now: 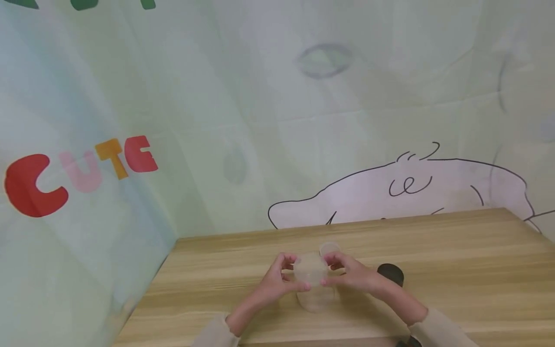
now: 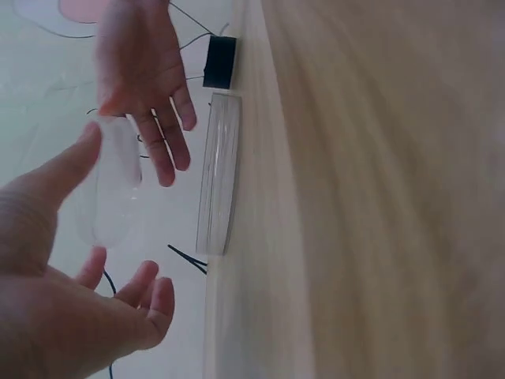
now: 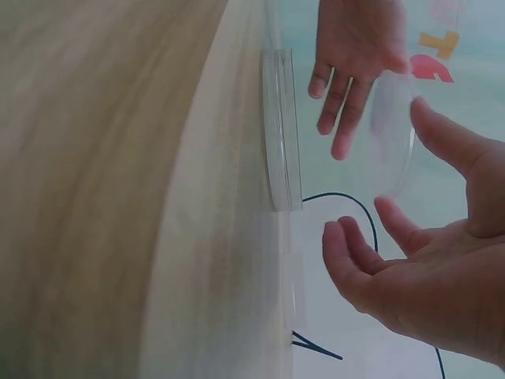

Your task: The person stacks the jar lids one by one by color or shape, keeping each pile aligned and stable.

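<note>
A translucent round lid (image 1: pixel 310 269) is held up by both hands over a clear, shallow round dish (image 1: pixel 315 303). My left hand (image 1: pixel 278 280) pinches its left edge between thumb and fingers; from the opposite edge my right hand (image 1: pixel 354 274) pinches it likewise. In the left wrist view the lid (image 2: pixel 118 185) is apart from the dish (image 2: pixel 218 174), which rests on the table. The right wrist view shows the remaining fingers of both hands spread beside the lid (image 3: pixel 390 138), touching nothing.
Behind the right fingers lies a small translucent disc (image 1: pixel 329 247) on the wooden table (image 1: pixel 225 270). A black cylinder (image 1: pixel 391 273) stands near the right forearm, and a dark object (image 1: pixel 411 341) shows at the bottom edge. A printed cloth (image 1: pixel 217 120) hangs beyond the table.
</note>
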The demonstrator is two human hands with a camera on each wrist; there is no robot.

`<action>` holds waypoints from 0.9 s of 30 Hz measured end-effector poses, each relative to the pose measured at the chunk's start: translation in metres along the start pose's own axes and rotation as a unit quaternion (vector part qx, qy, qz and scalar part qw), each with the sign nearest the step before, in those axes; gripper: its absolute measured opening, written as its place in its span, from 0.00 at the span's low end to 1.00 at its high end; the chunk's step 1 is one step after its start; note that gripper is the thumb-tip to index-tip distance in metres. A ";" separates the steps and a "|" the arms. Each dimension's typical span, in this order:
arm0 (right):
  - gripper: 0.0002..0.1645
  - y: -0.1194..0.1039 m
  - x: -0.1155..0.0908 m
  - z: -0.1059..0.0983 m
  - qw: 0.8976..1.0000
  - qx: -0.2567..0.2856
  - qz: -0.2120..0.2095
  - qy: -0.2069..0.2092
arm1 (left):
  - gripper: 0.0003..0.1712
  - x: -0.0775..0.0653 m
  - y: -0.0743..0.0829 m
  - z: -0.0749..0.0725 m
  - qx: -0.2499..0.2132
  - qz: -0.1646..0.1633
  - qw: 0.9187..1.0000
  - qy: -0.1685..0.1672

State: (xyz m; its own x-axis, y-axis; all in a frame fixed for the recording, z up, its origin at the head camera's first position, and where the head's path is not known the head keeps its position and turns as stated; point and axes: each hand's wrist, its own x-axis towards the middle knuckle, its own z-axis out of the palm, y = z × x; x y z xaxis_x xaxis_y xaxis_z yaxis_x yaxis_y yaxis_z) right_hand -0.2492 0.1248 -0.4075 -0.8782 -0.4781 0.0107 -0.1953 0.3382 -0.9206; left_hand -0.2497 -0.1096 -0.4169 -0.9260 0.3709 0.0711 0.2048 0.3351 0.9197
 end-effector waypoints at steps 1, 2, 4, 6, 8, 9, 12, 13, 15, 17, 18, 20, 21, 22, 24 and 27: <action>0.37 0.001 -0.001 0.000 1.000 -0.004 0.004 -0.013 | 0.37 -0.001 -0.002 0.000 0.007 -0.002 1.000 -0.009; 0.37 0.002 -0.001 0.000 1.000 -0.009 0.008 -0.023 | 0.37 -0.002 -0.004 0.000 0.012 -0.003 1.000 -0.018; 0.38 0.003 -0.002 -0.001 0.999 -0.015 0.014 -0.037 | 0.37 -0.004 -0.008 0.001 0.023 -0.003 0.999 -0.032; 0.38 0.005 -0.003 -0.001 0.998 -0.022 0.021 -0.046 | 0.36 -0.005 -0.011 0.004 0.031 -0.005 0.998 -0.046; 0.38 0.006 -0.003 -0.001 0.998 -0.023 0.029 -0.051 | 0.37 -0.007 -0.013 0.007 0.050 -0.004 0.997 -0.051; 0.38 0.006 -0.004 -0.001 0.998 -0.021 0.035 -0.052 | 0.37 -0.007 -0.014 0.009 0.060 -0.002 0.997 -0.050; 0.38 0.008 -0.005 0.000 0.997 -0.020 0.047 -0.050 | 0.38 -0.010 -0.017 0.013 0.089 0.005 0.995 -0.040; 0.38 0.008 -0.005 0.000 0.997 -0.023 0.049 -0.049 | 0.38 -0.010 -0.017 0.014 0.094 0.007 0.995 -0.037; 0.37 0.009 -0.006 0.002 0.997 -0.025 0.049 -0.047 | 0.39 -0.012 -0.020 0.015 0.097 0.010 0.995 -0.031; 0.37 0.011 -0.007 0.003 0.997 -0.029 0.043 -0.049 | 0.39 -0.012 -0.024 0.016 0.101 0.015 0.994 -0.026; 0.37 0.012 -0.007 0.003 0.997 -0.031 0.040 -0.052 | 0.39 -0.013 -0.025 0.017 0.105 0.021 0.994 -0.023; 0.36 0.013 -0.007 0.003 0.997 -0.034 0.032 -0.058 | 0.39 -0.014 -0.027 0.019 0.115 0.031 0.993 -0.014; 0.36 0.014 -0.007 0.003 0.997 -0.035 0.029 -0.061 | 0.40 -0.014 -0.027 0.020 0.119 0.037 0.992 -0.011; 0.36 0.015 -0.007 0.003 0.997 -0.037 0.026 -0.063 | 0.39 -0.014 -0.028 0.021 0.122 0.041 0.992 -0.009; 0.36 0.018 -0.006 0.002 0.997 -0.040 0.022 -0.064 | 0.39 -0.014 -0.029 0.022 0.127 0.046 0.991 -0.008; 0.36 0.020 -0.004 0.003 0.997 -0.038 0.017 -0.063 | 0.38 -0.014 -0.030 0.021 0.129 0.044 0.991 -0.008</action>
State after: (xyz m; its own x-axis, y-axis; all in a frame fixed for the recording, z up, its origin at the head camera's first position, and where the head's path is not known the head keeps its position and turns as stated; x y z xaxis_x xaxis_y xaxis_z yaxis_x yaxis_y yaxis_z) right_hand -0.2482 0.1309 -0.4277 -0.8238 -0.5621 -0.0734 -0.2038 0.4144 -0.8870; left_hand -0.2359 -0.1062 -0.4534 -0.8961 0.4216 0.1385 0.3607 0.5101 0.7808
